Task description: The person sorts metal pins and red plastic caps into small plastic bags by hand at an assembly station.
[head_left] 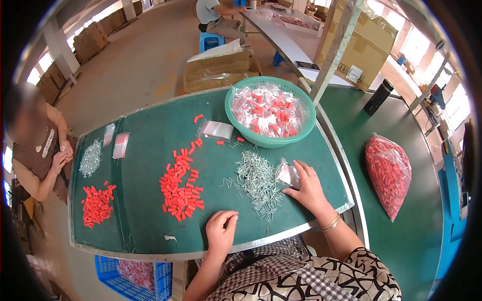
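- Floor [145,60]: pale brown, worn, running far and left; seated person [30,173] at the bench's left end.
- Bench [135,200]: smooth green top, pale metal edging [345,206] along near and right sides, near corner bent inward by the lens.
- Second bench [401,236]: also green, just right of that edging.
- Basket [271,142]: round, mint-green plastic, pierced wall, far right; heaped with crinkled clear packets [273,108].
- Big bag [387,170]: clear film, bulging, tapered toward the near end, packed with red; lies on the second bench.
- Red pile [179,190]: short, smooth, stubby tubes, mid-bench.
- Screw pile [256,180]: slim silvery shanks, loosely spread; a lane of green separates it from the red pile.
- Right hand [305,186]: fingers parted, touching the right side of the small bag [286,173]; cannot tell whether they pinch it.
- Left hand [221,232]: fingers curled narrow by the near edge, between both piles; contents, if any, hidden.
- Small bag: glossy, wrinkled, red and white inside; just right of the screws.
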The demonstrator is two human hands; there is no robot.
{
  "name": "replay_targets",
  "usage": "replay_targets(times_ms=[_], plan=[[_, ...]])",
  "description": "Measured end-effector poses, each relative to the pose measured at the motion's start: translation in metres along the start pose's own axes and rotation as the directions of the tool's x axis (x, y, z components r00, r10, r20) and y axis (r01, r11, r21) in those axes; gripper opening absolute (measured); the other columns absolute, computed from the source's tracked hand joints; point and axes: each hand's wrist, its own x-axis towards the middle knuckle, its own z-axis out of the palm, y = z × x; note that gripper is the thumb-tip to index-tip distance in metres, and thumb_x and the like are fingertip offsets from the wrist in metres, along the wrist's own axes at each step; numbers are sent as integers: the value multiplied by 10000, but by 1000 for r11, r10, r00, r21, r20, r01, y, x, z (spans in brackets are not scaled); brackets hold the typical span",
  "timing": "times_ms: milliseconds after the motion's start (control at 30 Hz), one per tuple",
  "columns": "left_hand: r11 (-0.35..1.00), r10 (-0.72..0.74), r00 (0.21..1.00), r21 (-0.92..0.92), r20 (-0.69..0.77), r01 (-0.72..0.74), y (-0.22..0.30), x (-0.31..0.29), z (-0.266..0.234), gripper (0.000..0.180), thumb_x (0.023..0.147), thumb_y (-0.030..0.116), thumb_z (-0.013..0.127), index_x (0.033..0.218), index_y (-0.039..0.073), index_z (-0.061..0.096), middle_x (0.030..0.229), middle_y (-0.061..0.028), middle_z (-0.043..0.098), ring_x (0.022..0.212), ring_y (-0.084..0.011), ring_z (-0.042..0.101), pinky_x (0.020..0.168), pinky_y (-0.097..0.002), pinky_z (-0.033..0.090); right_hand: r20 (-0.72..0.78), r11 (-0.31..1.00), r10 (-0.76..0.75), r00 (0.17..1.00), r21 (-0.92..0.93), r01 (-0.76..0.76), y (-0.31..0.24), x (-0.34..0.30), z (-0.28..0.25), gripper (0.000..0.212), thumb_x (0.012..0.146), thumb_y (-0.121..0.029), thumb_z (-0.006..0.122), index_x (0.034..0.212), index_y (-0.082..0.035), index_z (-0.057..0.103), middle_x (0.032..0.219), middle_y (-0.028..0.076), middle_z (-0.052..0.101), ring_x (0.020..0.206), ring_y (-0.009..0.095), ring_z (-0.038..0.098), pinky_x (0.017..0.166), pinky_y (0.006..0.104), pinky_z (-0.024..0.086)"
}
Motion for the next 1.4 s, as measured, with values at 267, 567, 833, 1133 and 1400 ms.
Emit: replay_targets(times_ms=[267,567,833,1133,1400], plan=[[999,-49,998,-23,-27,49,9,3,7,75,828,15,671,902,3,675,793,-86,647,663,-175,601,615,-277,471,-80,996,-41,996,76,47,19,-2,12,614,681,-162,798,1234,-36,565,1116,177,601,1055,367,535,942,449,427],[922,316,933,178,174,-345,46,73,92,103,806,39,671,906,28,695,892,-106,628,783,-270,627,694,-359,507,-110,975,-22,994,217,46,19,-4,12,668,657,-89,794,1275,-52,545,1085,162,593,1002,350,547,906,424,447],[828,168,953,489,251,-275,43,87,125,228,771,118,713,986,47,688,936,-110,613,838,-296,619,733,-410,505,-107,932,11,994,362,29,24,-2,9,658,654,4,746,1276,-72,546,1032,145,587,957,334,562,857,409,472],[951,-106,923,308,369,-14,50,103,125,334,781,65,704,1106,27,638,1046,-105,600,864,-228,628,696,-338,513,-186,741,98,978,669,53,15,-5,3,483,764,109,577,1207,-81,603,911,92,562,832,220,589,723,311,484],[897,-290,713,-79,638,435,50,111,116,208,834,-28,643,1040,-20,615,950,-33,629,822,-69,578,693,-224,477,-62,144,171,983,989,37,29,-8,17,445,839,100,547,1268,-18,529,1063,63,523,1016,173,566,911,295,462]])
